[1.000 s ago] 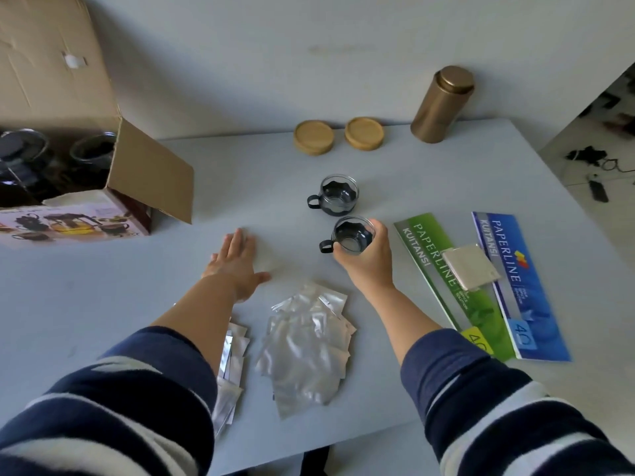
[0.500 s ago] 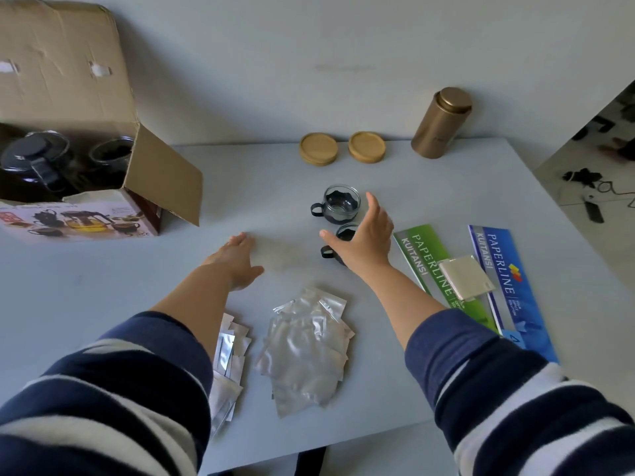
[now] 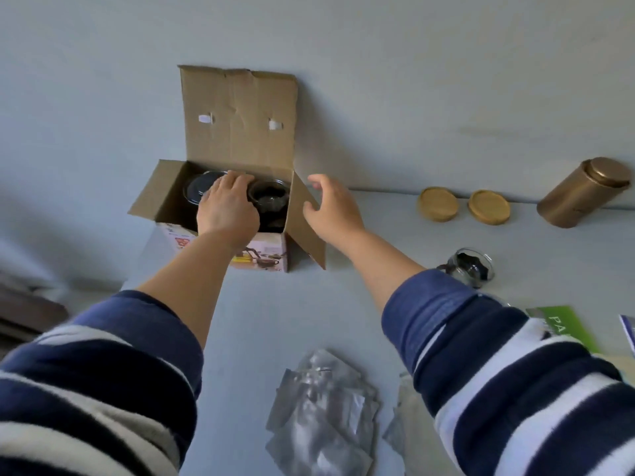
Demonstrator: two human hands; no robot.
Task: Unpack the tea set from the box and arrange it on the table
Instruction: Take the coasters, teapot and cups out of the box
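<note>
Reaching into the open brown cardboard box [image 3: 237, 139], your left hand [image 3: 226, 207] has curled fingers over the dark-lidded glass teapot [image 3: 197, 187]; whether they actually grip it cannot be told. Your right hand [image 3: 331, 209] hovers released beside the box flap. Risk: a one-handed lift could snag the neighbouring glass cup [image 3: 269, 197] inside. Count: one cup in the box, one glass cup [image 3: 472, 266] visible on the grey surface [image 3: 275, 321], two round wooden coasters [image 3: 438, 204], one brass canister [image 3: 580, 194].

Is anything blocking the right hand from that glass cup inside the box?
Yes: the box's open side flap stands between the right hand and the glass cup. The left hand is already inside, beside the cup.
</note>
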